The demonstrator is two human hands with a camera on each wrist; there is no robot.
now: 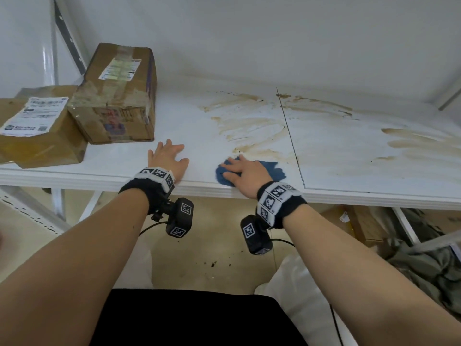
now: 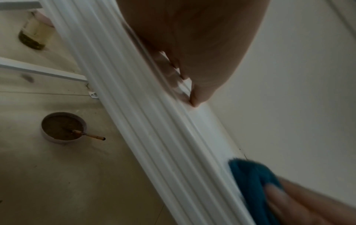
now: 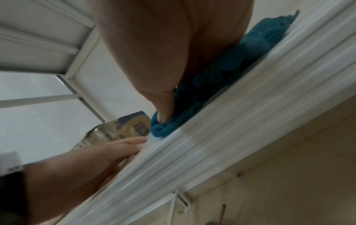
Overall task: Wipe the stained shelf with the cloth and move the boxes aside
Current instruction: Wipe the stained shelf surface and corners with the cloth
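Note:
The white shelf (image 1: 349, 168) carries brown smeared stains (image 1: 249, 126) in the middle and more stains (image 1: 419, 143) at the right. My right hand (image 1: 243, 172) lies on a blue cloth (image 1: 273, 168) near the front edge, fingers spread and pressing it down; the right wrist view shows the thumb on the cloth (image 3: 221, 73). My left hand (image 1: 167, 156) rests flat on bare shelf, a little left of the cloth (image 2: 252, 178). Two cardboard boxes stand at the far left: a taped box (image 1: 117, 96) and a lower labelled box (image 1: 37, 131).
A seam (image 1: 289, 136) splits the shelf boards just right of the cloth. A metal upright (image 1: 67, 41) rises behind the boxes. On the floor below sit a dish of brown liquid with a brush (image 2: 63, 127) and a bottle (image 2: 35, 33). Cartons and olive fabric (image 1: 424, 258) lie under the shelf.

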